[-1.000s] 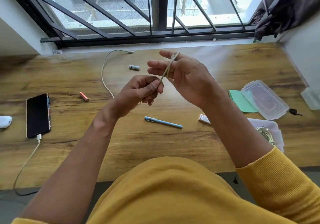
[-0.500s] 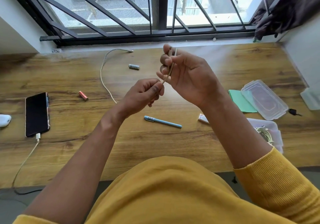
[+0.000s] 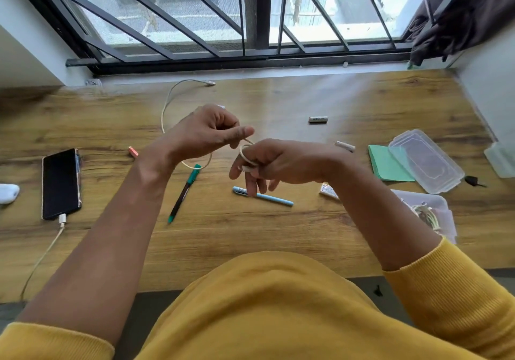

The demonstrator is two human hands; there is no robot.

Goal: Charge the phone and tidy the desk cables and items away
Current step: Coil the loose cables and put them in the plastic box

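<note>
Left hand (image 3: pixel 206 134) pinches a thin cream charging cable (image 3: pixel 166 103); right hand (image 3: pixel 278 161) holds its end, looped round the fingers (image 3: pixel 237 171), over the wooden desk (image 3: pixel 250 234).

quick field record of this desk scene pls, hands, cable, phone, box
left hand: pinches the white cable
right hand: cable looped round its fingers
cable's far end: plug lies on the desk near the window
phone: face up at left, charger cable plugged in
plastic box: open, coiled cables inside
lid: beside it, on green paper
</note>
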